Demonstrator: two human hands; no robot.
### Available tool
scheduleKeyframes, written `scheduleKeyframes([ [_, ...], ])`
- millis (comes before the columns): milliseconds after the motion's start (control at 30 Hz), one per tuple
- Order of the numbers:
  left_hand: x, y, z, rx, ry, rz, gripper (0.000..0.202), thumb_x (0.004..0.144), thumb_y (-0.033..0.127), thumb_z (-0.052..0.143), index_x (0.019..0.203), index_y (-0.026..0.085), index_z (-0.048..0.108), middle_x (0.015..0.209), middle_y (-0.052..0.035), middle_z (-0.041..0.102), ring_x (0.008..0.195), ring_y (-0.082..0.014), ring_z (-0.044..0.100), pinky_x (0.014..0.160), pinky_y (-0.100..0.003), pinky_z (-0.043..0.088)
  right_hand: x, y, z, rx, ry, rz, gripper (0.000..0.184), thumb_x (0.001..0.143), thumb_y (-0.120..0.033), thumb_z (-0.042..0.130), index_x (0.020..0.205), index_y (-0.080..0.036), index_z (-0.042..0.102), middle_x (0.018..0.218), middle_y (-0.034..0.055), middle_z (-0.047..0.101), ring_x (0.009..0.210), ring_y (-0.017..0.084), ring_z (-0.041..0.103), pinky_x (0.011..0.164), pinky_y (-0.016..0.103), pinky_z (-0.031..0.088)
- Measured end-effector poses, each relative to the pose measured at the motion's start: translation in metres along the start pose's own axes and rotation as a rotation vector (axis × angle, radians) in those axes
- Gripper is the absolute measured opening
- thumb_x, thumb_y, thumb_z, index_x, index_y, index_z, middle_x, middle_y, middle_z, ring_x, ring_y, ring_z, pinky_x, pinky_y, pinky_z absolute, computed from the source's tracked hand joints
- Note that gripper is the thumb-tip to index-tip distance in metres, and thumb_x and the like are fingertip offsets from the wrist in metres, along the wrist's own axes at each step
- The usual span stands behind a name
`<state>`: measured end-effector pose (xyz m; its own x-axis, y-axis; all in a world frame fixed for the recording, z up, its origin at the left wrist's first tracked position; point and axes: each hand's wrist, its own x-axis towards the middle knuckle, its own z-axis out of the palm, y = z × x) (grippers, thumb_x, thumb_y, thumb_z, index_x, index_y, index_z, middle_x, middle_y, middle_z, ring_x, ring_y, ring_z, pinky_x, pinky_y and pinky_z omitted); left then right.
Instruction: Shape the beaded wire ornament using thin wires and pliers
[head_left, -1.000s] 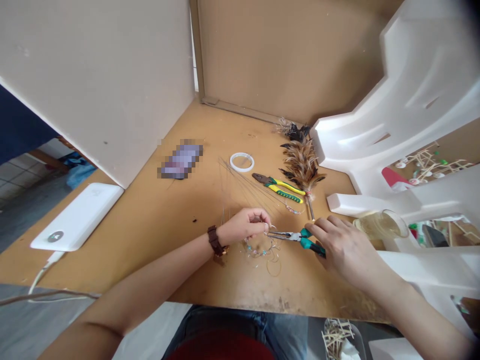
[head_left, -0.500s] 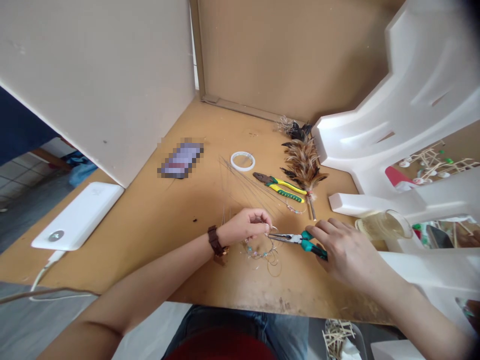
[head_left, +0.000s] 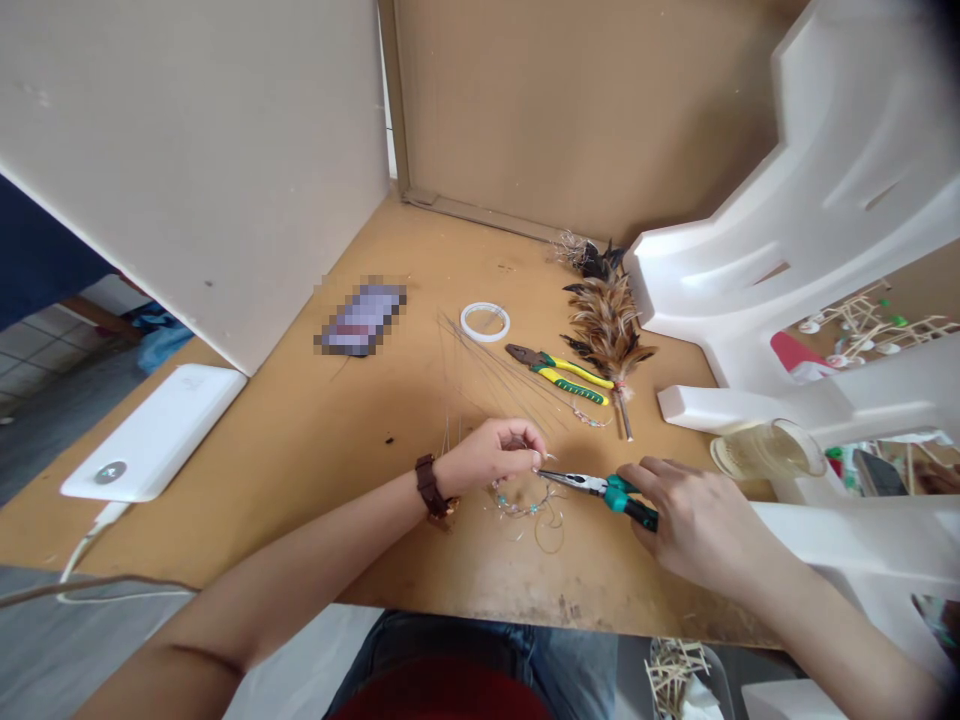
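My left hand (head_left: 504, 448), with a brown watch at its wrist, pinches a thin wire ring strung with small pastel beads (head_left: 517, 510). Loose curls of wire stick out around the beaded ring's right side. My right hand (head_left: 686, 515) is wrapped round the teal and black handles of long-nose pliers (head_left: 600, 487). The pliers point left, and their slim jaws reach the wire at my left fingertips. Whether the jaw tips grip the wire is too small to tell.
Beyond my hands lie yellow-green pliers (head_left: 559, 375), long loose wires (head_left: 480, 352), a white tape ring (head_left: 485, 338) and a feather bundle (head_left: 604, 325). A glass jar (head_left: 772, 450) stands right, by a white plastic frame (head_left: 720, 300). A phone (head_left: 364, 318) and power bank (head_left: 157, 430) lie left.
The jaws of the long-nose pliers look more closed, and the handles sit nearer together in my right hand. My left hand stays almost in place on the beaded ring.
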<state>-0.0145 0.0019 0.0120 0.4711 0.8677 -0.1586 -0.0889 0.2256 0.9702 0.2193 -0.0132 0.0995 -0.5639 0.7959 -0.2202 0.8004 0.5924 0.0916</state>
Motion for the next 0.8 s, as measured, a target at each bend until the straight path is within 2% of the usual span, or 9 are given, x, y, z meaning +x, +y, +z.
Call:
scheduleKeyframes([
  [200, 0.0002, 0.0021, -0.0004, -0.027, 0.012, -0.014, 0.015, 0.069, 0.026, 0.059, 0.075, 0.013, 0.054, 0.061, 0.0030, 0.052, 0.039, -0.0025, 0.038, 0.037, -0.016, 0.032, -0.0004, 0.0008, 0.0022, 0.056, -0.078, 0.046, 0.016, 0.067, -0.019, 0.052, 0.083, -0.022, 0.055, 0.071, 0.0006, 0.059, 0.062, 0.018, 0.057, 0.052, 0.026, 0.024],
  [467, 0.0014, -0.0031, -0.0017, -0.048, -0.006, 0.007, 0.015, 0.070, 0.026, 0.058, 0.076, 0.013, 0.054, 0.063, 0.0033, 0.053, 0.040, -0.0015, 0.038, 0.037, -0.014, 0.032, 0.0007, -0.0012, -0.0030, -0.018, -0.034, 0.015, 0.018, 0.068, -0.018, 0.053, 0.086, -0.021, 0.055, 0.078, 0.0029, 0.057, 0.075, 0.020, 0.056, 0.055, 0.027, 0.026],
  [667, -0.0003, -0.0024, 0.0000, -0.001, 0.006, 0.007, 0.016, 0.070, 0.027, 0.059, 0.076, 0.012, 0.054, 0.059, 0.0040, 0.050, 0.040, -0.0020, 0.037, 0.037, -0.014, 0.032, -0.0027, -0.0082, -0.0057, -0.075, -0.038, 0.039, 0.011, 0.069, -0.020, 0.051, 0.080, -0.021, 0.054, 0.073, 0.0020, 0.057, 0.067, 0.019, 0.055, 0.052, 0.027, 0.020],
  [800, -0.0008, -0.0006, -0.0007, -0.040, -0.018, 0.010, 0.017, 0.071, 0.028, 0.060, 0.076, 0.013, 0.053, 0.059, 0.0038, 0.051, 0.040, -0.0026, 0.040, 0.038, -0.015, 0.034, -0.0037, -0.0059, -0.0061, -0.031, -0.071, 0.065, 0.011, 0.068, -0.019, 0.050, 0.078, -0.022, 0.054, 0.072, 0.0010, 0.059, 0.063, 0.018, 0.056, 0.052, 0.027, 0.020],
])
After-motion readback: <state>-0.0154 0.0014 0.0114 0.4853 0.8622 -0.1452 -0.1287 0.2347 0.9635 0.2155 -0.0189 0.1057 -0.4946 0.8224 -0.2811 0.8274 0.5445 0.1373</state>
